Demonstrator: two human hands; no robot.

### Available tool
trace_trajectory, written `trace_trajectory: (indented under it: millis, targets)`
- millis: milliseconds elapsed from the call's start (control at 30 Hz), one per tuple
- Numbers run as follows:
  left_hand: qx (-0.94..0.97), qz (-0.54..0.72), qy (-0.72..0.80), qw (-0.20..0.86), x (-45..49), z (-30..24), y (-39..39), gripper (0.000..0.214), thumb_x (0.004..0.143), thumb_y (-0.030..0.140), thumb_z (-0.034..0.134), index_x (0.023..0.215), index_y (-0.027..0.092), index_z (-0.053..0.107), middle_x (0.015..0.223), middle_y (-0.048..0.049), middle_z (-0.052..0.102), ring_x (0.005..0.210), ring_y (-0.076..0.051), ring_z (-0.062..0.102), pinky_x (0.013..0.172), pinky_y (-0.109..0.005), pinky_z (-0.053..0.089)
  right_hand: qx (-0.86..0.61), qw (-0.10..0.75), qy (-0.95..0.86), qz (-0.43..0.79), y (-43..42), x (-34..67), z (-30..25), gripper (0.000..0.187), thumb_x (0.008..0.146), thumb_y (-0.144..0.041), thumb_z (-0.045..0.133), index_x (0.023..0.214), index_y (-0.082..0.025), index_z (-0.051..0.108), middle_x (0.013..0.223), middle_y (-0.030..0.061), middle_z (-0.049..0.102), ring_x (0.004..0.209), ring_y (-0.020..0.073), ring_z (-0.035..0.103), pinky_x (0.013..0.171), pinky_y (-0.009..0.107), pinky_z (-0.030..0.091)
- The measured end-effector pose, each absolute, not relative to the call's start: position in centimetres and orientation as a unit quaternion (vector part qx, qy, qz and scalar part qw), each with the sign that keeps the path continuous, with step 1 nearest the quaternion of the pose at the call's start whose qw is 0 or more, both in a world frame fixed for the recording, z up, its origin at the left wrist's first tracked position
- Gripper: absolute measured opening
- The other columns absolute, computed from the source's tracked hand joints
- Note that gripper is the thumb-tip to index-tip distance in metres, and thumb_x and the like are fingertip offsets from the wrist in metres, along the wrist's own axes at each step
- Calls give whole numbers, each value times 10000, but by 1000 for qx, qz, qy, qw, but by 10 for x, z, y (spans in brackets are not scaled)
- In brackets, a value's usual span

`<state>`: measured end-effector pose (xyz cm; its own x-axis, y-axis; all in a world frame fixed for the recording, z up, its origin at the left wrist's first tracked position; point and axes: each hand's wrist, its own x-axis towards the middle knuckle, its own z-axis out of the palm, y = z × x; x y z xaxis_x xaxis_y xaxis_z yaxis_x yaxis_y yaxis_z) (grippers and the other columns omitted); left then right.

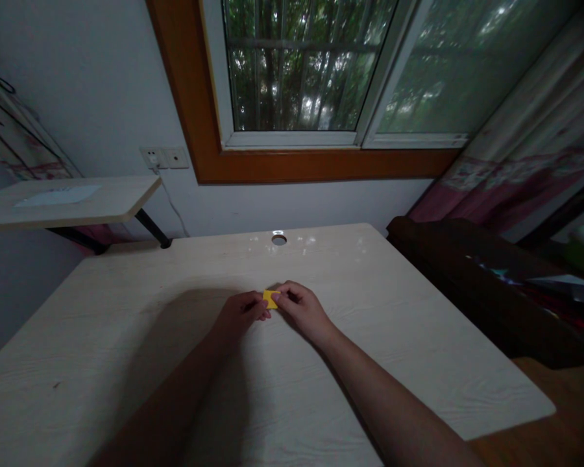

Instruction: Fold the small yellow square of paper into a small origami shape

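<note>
A small yellow piece [270,299], flat like folded paper, sits between my two hands just above the light wooden table [126,337]. My left hand [241,312] pinches its left side with fingers curled. My right hand [300,309] pinches its right side, thumb and fingers closed on it. Both forearms reach in from the bottom edge of the view. Most of the yellow piece is hidden by my fingertips.
A round cable hole [279,239] lies near the table's far edge. A smaller side table [68,202] stands at the left by the wall. A dark wooden piece of furniture [472,279] sits at the right, below a curtain [525,162]. A window [311,71] is ahead.
</note>
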<state>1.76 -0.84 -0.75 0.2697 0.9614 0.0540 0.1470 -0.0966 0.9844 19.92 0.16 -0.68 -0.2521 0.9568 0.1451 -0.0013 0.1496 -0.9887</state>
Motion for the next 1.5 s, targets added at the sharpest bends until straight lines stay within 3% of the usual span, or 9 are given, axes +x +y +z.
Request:
trace_trajectory:
  millis: [233, 533, 1500]
  targets:
    - [659, 352, 445, 494, 16, -4, -8, 217, 809, 301, 585, 709, 153, 709, 689, -50, 723, 636, -152, 650, 641, -246, 503, -395, 471, -575, 541, 2, 200, -8, 264, 786, -421, 682, 784, -159, 646, 679, -13, 588, 628, 121, 506, 613, 253, 392]
    - [686, 317, 452, 474, 17, 0, -11, 252, 801, 351, 608, 698, 159, 734, 694, -54, 735, 652, -169, 669, 664, -261, 512, -394, 469, -583, 534, 0, 200, -8, 252, 781, -412, 702, 789, -164, 662, 707, -2, 619, 653, 129, 536, 639, 264, 417]
    - [620, 394, 458, 500, 13, -6, -6, 231, 783, 375, 632, 736, 157, 691, 685, -25, 691, 646, -149, 616, 635, -240, 466, -388, 458, -596, 533, -1, 201, -8, 218, 797, -389, 674, 768, -174, 656, 704, -4, 598, 656, 134, 518, 651, 266, 404]
